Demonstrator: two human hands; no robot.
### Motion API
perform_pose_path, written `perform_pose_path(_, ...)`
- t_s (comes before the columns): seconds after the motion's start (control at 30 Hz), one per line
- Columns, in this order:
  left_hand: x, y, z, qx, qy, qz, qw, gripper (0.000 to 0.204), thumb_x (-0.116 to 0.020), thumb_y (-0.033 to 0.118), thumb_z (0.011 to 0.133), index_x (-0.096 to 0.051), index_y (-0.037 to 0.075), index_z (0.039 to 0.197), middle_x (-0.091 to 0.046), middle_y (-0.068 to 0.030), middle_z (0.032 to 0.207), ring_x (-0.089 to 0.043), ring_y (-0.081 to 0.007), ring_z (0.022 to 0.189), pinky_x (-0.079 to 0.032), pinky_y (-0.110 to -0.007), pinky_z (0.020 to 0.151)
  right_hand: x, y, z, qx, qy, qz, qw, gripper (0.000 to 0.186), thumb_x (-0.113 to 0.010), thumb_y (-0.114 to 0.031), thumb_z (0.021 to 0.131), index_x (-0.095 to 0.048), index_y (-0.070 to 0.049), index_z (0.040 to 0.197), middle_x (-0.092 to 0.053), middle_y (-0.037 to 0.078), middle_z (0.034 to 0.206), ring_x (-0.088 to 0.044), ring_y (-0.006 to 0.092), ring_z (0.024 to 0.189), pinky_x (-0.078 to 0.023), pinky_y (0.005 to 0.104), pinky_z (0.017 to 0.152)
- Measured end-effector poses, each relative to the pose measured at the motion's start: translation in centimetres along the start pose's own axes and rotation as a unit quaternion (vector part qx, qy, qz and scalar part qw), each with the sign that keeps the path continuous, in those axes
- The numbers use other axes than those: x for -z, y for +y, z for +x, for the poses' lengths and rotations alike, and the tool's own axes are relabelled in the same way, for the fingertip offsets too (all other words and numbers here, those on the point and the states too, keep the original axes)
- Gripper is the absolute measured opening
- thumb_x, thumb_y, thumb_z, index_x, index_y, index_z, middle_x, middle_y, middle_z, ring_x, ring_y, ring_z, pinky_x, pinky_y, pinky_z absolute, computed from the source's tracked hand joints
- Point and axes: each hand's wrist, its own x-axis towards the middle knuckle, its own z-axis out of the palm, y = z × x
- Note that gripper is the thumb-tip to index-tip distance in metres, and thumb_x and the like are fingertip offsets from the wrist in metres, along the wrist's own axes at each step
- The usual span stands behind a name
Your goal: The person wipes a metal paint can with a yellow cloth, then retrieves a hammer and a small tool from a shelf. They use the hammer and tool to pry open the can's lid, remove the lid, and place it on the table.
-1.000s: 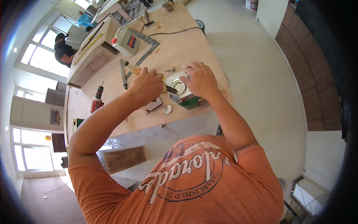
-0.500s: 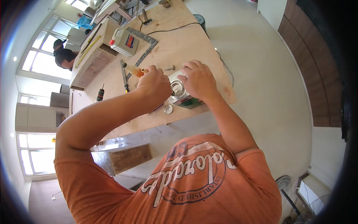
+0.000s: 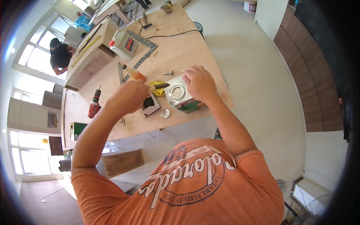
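My left hand (image 3: 131, 97) is closed round a pale-handled tool with a dark, narrow blade (image 3: 161, 86), held left of a square metal can (image 3: 179, 103) with green sides and a round closure on top. My right hand (image 3: 198, 82) grips the can's upper right edge. A loose round metal disc (image 3: 165, 113) lies below the can, and a small metal piece (image 3: 168, 73) lies above it. Beside my left hand are a yellow crumpled item (image 3: 156, 83), a bottle with amber liquid (image 3: 138, 75) and a small box (image 3: 152, 108), partly hidden.
The plywood worktop (image 3: 187, 56) holds a white jug (image 3: 123, 44), metal square (image 3: 150, 50), red drill (image 3: 94, 107), green tin (image 3: 77, 130), cords and tools. A wooden box (image 3: 90, 69) runs along the left. Beyond it a person (image 3: 60, 56) in dark clothing leans over.
My left hand and its tool have moved left, away from the can's top, uncovering the round closure and yellow item. My right hand stays on the can. The person at left leans lower.
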Motion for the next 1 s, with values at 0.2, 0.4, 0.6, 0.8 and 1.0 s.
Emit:
perform_pose_path(0.2,-7.3,0.7,-4.3,0.062,0.058,-0.214,0.973,0.021,-0.059,0.021,0.094,-0.062,-0.001,0.093,-0.062,-0.0213,0.093,-0.06,-0.041,0.09,-0.046,-0.047,0.079,1.2,-0.2,-0.1,0.025,-0.038,0.0,0.999,0.025,-0.068,-0.024,0.084,-0.072,-0.008,0.102,-0.064,0.006,0.118,-0.053,0.0258,0.119,-0.043,0.0404,0.099)
perform_pose_path(0.4,-17.7,1.8,-10.5,0.169,0.113,-0.419,0.885,0.03,-0.059,0.028,0.094,-0.06,-0.002,0.089,-0.062,-0.0237,0.09,-0.058,-0.0443,0.091,-0.045,-0.049,0.077,1.1,-1.1,0.4,0.009,-0.08,-0.013,0.997,0.026,-0.07,-0.025,0.081,-0.071,-0.009,0.102,-0.063,0.007,0.118,-0.052,0.0283,0.119,-0.044,0.0414,0.099)
perform_pose_path(0.6,-27.5,7.0,-15.1,0.274,0.06,-0.556,0.782,0.035,-0.061,0.035,0.093,-0.063,0.0,0.093,-0.064,-0.0229,0.082,-0.06,-0.0426,0.08,-0.046,-0.047,0.071,1.2,-0.1,0.8,0.02,-0.097,-0.043,0.994,0.023,-0.069,-0.02,0.082,-0.07,-0.006,0.1,-0.062,0.012,0.121,-0.054,0.0318,0.116,-0.043,0.0405,0.101)
perform_pose_path(0.8,-32.1,12.1,-20.1,0.393,0.047,-0.609,0.687,0.039,-0.061,0.037,0.093,-0.065,-0.001,0.091,-0.066,-0.0259,0.083,-0.061,-0.0453,0.08,-0.047,-0.051,0.071,0.7,-6.8,1.3,0.052,-0.126,-0.035,0.99,0.02,-0.067,-0.014,0.086,-0.069,-0.002,0.102,-0.063,0.014,0.118,-0.058,0.0312,0.111,-0.043,0.0397,0.099)
perform_pose_path(1.0,-33.5,15.5,-20.7,0.446,0.088,-0.629,0.631,0.039,-0.059,0.04,0.094,-0.066,0.001,0.097,-0.067,-0.0226,0.086,-0.063,-0.0408,0.081,-0.048,-0.049,0.072,-3.1,-12.2,-0.9,0.126,-0.282,0.214,0.927,0.014,-0.065,-0.009,0.091,-0.066,0.003,0.099,-0.068,0.01,0.092,-0.063,0.0201,0.089,-0.048,0.0311,0.083)
